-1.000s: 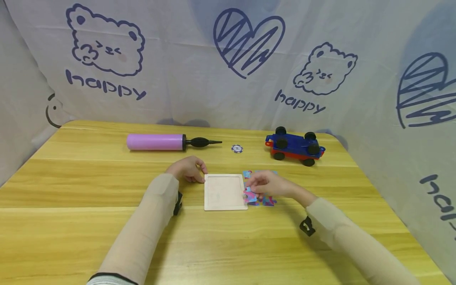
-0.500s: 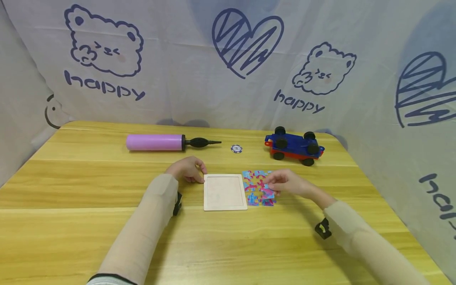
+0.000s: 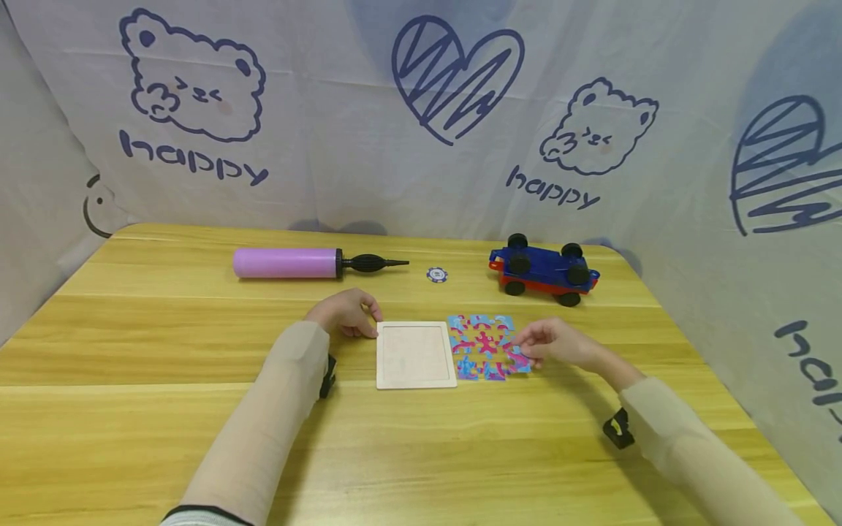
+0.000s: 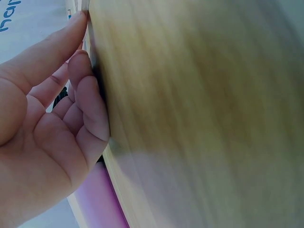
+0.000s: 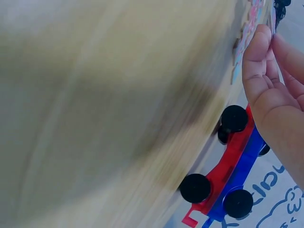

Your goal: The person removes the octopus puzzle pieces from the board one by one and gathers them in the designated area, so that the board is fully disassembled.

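The puzzle pieces (image 3: 485,348) lie in a bright pink and blue bunch on the wooden table (image 3: 164,336), touching the right side of the white puzzle tray (image 3: 416,354). The right hand (image 3: 555,342) sits at the right edge of the bunch, so the pieces lie to its left, between the hand and the tray. Its fingers are curled, and the thumb and fingertips seem to pinch one small piece (image 3: 522,357) at the corner nearest the person, though the grip is small and hard to see. In the right wrist view the fingertips (image 5: 259,45) press together on something thin and pale. The right hand is the near one for these pieces. The left hand (image 3: 343,312) is on the other side, at the far left corner of the tray. Its fingers (image 4: 88,102) are bent loosely and lean against the tray's edge, and they do not wrap round it. The tray is a flat square and nothing is in it. Farther back, a blue and red toy car (image 3: 543,271) lies upside down with its black wheels up. A small blue and white chip (image 3: 437,275) is left of it. A purple hand pump (image 3: 309,262) lies on its side, its black tip pointing to the right.
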`<move>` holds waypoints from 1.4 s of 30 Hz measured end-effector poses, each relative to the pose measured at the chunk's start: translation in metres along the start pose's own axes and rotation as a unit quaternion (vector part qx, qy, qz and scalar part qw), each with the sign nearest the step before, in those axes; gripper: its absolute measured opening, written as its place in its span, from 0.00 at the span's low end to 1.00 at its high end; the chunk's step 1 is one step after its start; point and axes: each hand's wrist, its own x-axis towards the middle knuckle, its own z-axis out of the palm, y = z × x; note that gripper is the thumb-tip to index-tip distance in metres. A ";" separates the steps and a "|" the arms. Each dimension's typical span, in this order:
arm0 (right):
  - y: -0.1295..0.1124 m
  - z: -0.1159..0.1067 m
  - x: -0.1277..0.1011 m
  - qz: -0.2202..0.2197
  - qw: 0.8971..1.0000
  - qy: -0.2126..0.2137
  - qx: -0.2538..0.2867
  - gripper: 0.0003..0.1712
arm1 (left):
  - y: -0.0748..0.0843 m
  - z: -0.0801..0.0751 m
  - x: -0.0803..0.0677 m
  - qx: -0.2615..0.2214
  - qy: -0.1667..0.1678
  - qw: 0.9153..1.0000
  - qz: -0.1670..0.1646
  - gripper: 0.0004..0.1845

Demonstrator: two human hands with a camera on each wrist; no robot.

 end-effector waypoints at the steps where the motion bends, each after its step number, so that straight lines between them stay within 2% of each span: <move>1: 0.001 0.000 -0.001 0.006 1.000 0.000 0.002 0.10 | 0.000 0.000 0.000 0.000 0.000 1.000 0.000 0.11; 7: 0.004 0.000 -0.003 0.028 1.000 -0.001 -0.003 0.09 | 0.000 0.000 -0.001 -0.007 0.001 1.000 -0.002 0.11; 16: 0.006 0.001 -0.004 0.033 0.999 -0.003 -0.013 0.09 | -0.001 0.000 0.001 -0.016 -0.005 1.000 0.003 0.11; 33: 0.005 -0.001 -0.004 0.024 0.999 0.011 -0.022 0.09 | -0.002 -0.001 0.001 -0.013 -0.005 1.000 -0.001 0.11; 42: -0.005 -0.008 -0.007 0.012 0.998 0.056 -0.031 0.12 | -0.004 -0.001 -0.001 -0.011 -0.006 1.000 0.008 0.11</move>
